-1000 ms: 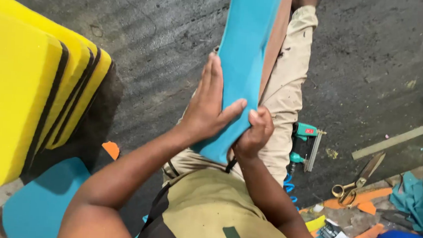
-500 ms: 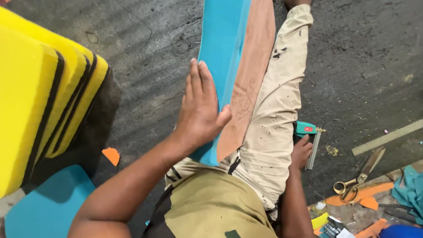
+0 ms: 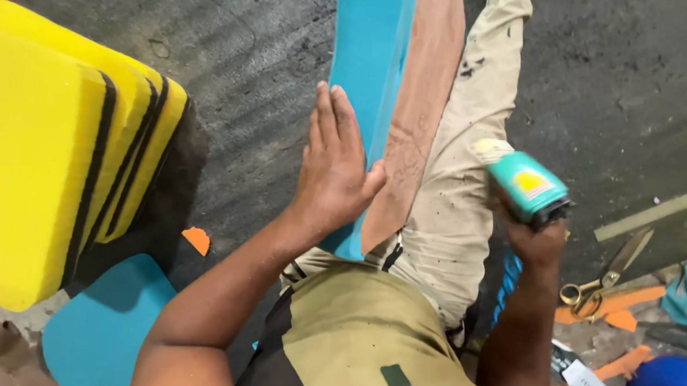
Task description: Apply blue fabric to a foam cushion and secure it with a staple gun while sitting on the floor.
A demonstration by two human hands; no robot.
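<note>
Two hands busy: my left hand (image 3: pixel 335 177) lies spread flat on the teal foam panel (image 3: pixel 369 69) resting along my leg at frame centre, my right hand (image 3: pixel 535 238) grips a teal stapler (image 3: pixel 526 185) raised mid-right, not yet touching the panel.

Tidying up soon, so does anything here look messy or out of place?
Yes: orange foam offcuts lie scattered on the dark floor around brass-handled scissors, right of the right hand; one stray orange scrap sits beside the stacked yellow foam pads.

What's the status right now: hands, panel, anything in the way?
Left hand flat on teal panel. Right hand gripping teal tool. Nothing between them.
</note>
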